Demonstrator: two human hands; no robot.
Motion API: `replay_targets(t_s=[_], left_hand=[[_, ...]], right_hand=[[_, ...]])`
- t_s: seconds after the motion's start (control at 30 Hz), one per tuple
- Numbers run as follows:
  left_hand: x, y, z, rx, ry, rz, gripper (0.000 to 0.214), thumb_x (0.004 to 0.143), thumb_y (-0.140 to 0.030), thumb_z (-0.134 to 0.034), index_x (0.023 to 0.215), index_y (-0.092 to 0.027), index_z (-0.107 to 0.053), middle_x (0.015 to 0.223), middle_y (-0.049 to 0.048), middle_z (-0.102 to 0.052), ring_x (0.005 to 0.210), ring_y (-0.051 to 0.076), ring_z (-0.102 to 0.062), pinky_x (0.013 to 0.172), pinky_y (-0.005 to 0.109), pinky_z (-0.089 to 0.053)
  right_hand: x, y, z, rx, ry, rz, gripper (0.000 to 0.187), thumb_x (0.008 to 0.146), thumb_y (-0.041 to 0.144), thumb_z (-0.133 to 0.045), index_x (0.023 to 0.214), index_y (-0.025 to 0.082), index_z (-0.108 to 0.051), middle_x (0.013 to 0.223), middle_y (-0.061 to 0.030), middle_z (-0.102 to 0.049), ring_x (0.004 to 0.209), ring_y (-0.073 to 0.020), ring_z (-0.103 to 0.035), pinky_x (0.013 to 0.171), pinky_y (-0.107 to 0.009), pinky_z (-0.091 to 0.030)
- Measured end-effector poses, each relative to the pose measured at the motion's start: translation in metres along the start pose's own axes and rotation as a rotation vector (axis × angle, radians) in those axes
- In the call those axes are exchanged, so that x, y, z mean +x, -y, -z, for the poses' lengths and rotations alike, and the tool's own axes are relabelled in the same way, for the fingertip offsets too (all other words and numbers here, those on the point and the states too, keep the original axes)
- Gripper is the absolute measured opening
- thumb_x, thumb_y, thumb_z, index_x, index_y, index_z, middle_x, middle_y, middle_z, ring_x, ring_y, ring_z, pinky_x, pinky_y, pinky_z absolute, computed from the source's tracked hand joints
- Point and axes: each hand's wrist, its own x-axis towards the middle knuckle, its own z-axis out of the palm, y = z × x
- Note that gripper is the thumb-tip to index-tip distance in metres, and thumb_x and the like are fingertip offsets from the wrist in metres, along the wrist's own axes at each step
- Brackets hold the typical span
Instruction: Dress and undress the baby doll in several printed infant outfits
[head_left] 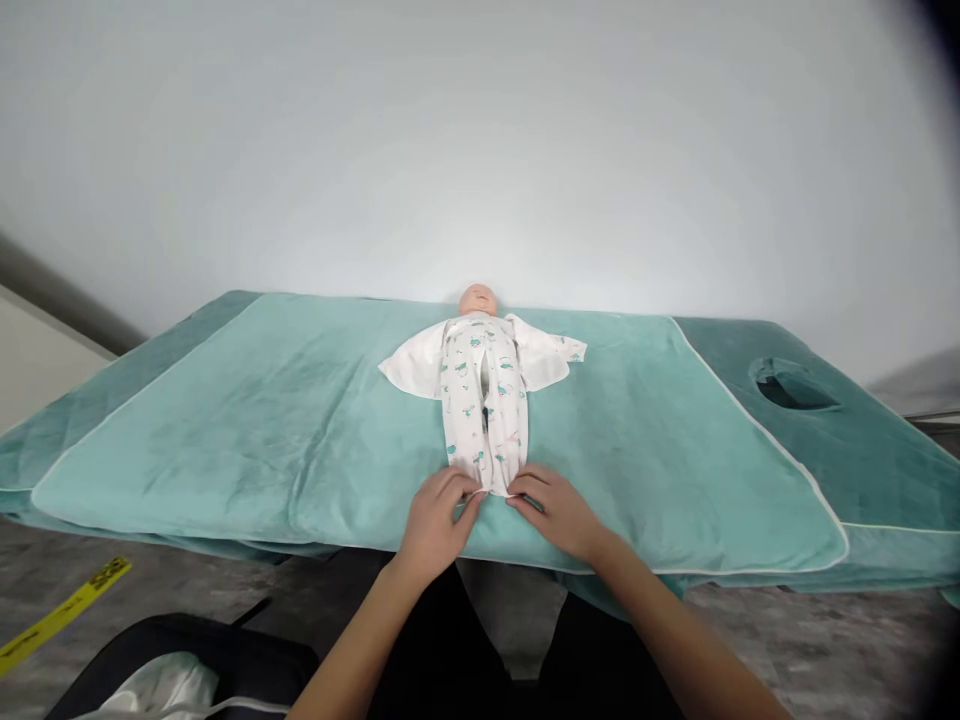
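The left hand [441, 517] and right hand [556, 510] are pinching the near cuffs [496, 490] of pants [466, 410] running far toward a doll's head [478, 298].

The place looks like a massage or treatment room: a massage bed [731, 355] with a face hole [795, 388] near one end, spread with a white-piped turquoise plush sheet [225, 430], stands along a plain, pale wall [480, 150] on a mottled grey floor [787, 640].

Teal sheet [645, 450], doll [478, 298], clothes [466, 410] on bed [795, 450]
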Motion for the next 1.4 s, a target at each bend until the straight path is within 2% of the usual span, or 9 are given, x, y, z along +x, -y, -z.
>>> replay_targets(t_s=[0.1,0.2,0.3,0.43,0.67,0.9,1.0,1.13,1.4], left_hand=[[0.018,0.029,0.006,0.027,-0.008,0.095,0.028,0.099,-0.031,-0.048,0.076,-0.021,-0.060,0.075,0.0019,-0.063,0.071,0.017,-0.061,0.068,0.029,-0.050],[0.060,0.078,-0.001,0.272,-0.046,0.164,0.019,0.096,-0.028,-0.050,0.094,-0.022,-0.068,0.095,0.0078,-0.070,0.096,0.025,-0.064,0.084,0.038,-0.053],[0.109,0.125,-0.018,0.503,0.024,0.118,0.033,0.092,-0.018,-0.051,0.121,-0.018,-0.066,0.124,0.0147,-0.066,0.129,0.034,-0.051,0.109,0.052,-0.042],[0.149,0.156,-0.034,0.540,0.076,0.019,0.041,0.090,-0.018,-0.051,0.130,-0.017,-0.063,0.130,0.0150,-0.064,0.136,0.032,-0.046,0.123,0.058,-0.022],[0.149,0.168,-0.035,0.390,0.061,-0.184,0.043,0.091,-0.028,-0.049,0.132,-0.021,-0.062,0.127,0.0107,-0.066,0.130,0.029,-0.050,0.124,0.054,-0.020],[0.143,0.180,-0.041,0.457,0.145,-0.139,0.050,0.089,-0.029,-0.052,0.138,-0.018,-0.057,0.134,0.0140,-0.062,0.136,0.032,-0.045,0.125,0.057,-0.016],[0.139,0.177,-0.044,0.508,0.134,-0.115,0.045,0.090,-0.025,-0.051,0.132,-0.017,-0.062,0.129,0.0143,-0.065,0.133,0.032,-0.048,0.124,0.054,-0.020],[0.133,0.170,-0.045,0.539,0.138,-0.047,0.040,0.092,-0.020,-0.046,0.127,-0.016,-0.066,0.122,0.0132,-0.069,0.123,0.028,-0.057,0.121,0.048,-0.029],[0.128,0.149,-0.046,0.645,0.174,0.056,0.044,0.092,-0.020,-0.048,0.134,-0.017,-0.061,0.135,0.0151,-0.062,0.132,0.030,-0.050,0.120,0.050,-0.027]], right_hand=[[0.021,-0.031,0.021,-0.063,-0.061,-0.044,0.017,0.099,0.030,-0.051,0.098,0.028,-0.067,0.096,-0.0038,-0.066,0.094,-0.0208,-0.061,0.087,-0.036,-0.051],[0.074,-0.070,0.037,-0.253,-0.225,-0.126,0.021,0.098,0.024,-0.047,0.100,0.026,-0.068,0.097,-0.0066,-0.066,0.097,-0.0236,-0.059,0.089,-0.038,-0.049],[0.129,-0.106,0.036,-0.458,-0.169,-0.144,0.025,0.094,0.014,-0.048,0.102,0.020,-0.071,0.108,-0.0117,-0.067,0.105,-0.0273,-0.055,0.096,-0.043,-0.045],[0.158,-0.135,0.021,-0.566,-0.125,-0.047,0.027,0.092,0.015,-0.053,0.111,0.019,-0.072,0.120,-0.0116,-0.066,0.122,-0.0287,-0.048,0.113,-0.047,-0.031],[0.155,-0.149,0.016,-0.425,-0.095,0.125,0.026,0.088,0.014,-0.057,0.103,0.023,-0.076,0.106,-0.0069,-0.074,0.115,-0.0258,-0.057,0.113,-0.042,-0.036],[0.138,-0.143,0.024,-0.285,-0.096,0.252,0.017,0.081,0.012,-0.061,0.078,0.022,-0.074,0.084,-0.0041,-0.073,0.095,-0.0231,-0.062,0.090,-0.038,-0.045],[0.131,-0.134,0.028,-0.271,-0.089,0.246,0.020,0.076,0.006,-0.060,0.069,0.022,-0.070,0.074,-0.0027,-0.069,0.094,-0.0228,-0.060,0.092,-0.038,-0.043],[0.128,-0.129,0.026,-0.281,-0.087,0.224,0.023,0.075,0.003,-0.058,0.070,0.022,-0.070,0.076,-0.0036,-0.070,0.095,-0.0234,-0.058,0.099,-0.040,-0.041],[0.120,-0.133,0.020,-0.221,-0.131,0.141,0.024,0.083,0.007,-0.051,0.078,0.021,-0.070,0.083,-0.0054,-0.071,0.097,-0.0228,-0.059,0.097,-0.038,-0.043]])
